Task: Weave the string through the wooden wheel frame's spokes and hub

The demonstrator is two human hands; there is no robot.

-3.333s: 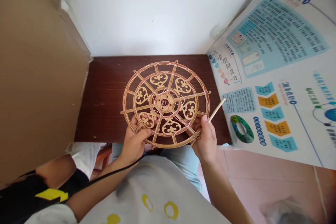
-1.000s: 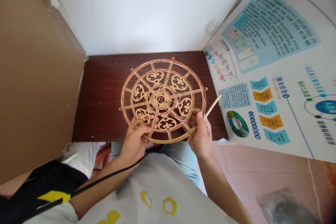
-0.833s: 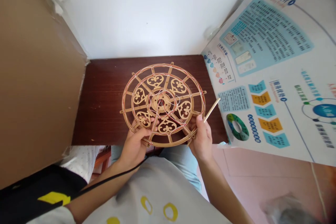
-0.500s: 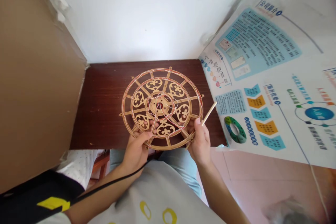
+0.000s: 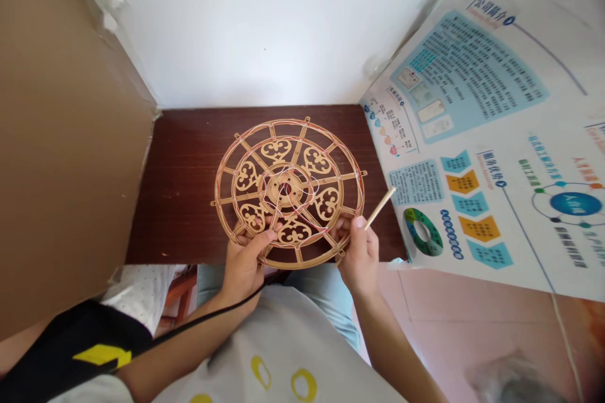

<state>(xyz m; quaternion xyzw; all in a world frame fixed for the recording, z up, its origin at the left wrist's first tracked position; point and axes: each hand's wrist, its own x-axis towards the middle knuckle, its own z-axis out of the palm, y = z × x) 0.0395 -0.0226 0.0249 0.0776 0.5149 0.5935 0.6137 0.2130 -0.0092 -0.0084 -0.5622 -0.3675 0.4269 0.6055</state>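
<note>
A round wooden wheel frame [image 5: 299, 156] with scrollwork panels, spokes and a central hub is held tilted above the dark table. Thin red and white wires [image 5: 309, 217] run along its rings and cross at the hub. My left hand [image 5: 248, 262] grips the lower left rim, thumb on the near face and fingers behind. At the lower right rim is my right hand [image 5: 359, 258], closed around a thin wooden stick [image 5: 380, 208] that points up and right. Its fingers also reach behind the rim, partly hidden.
The dark wooden table [image 5: 174, 201] lies below the wheel. A brown board [image 5: 61, 138] stands on the left, a white wall [image 5: 259, 31] behind, and a printed poster panel [image 5: 472, 138] on the right. A black strap [image 5: 198, 324] crosses my left forearm.
The wheel has shifted very slightly left, along with my left hand. The stick in my right hand has tipped a little further right. Both grips look the same.
</note>
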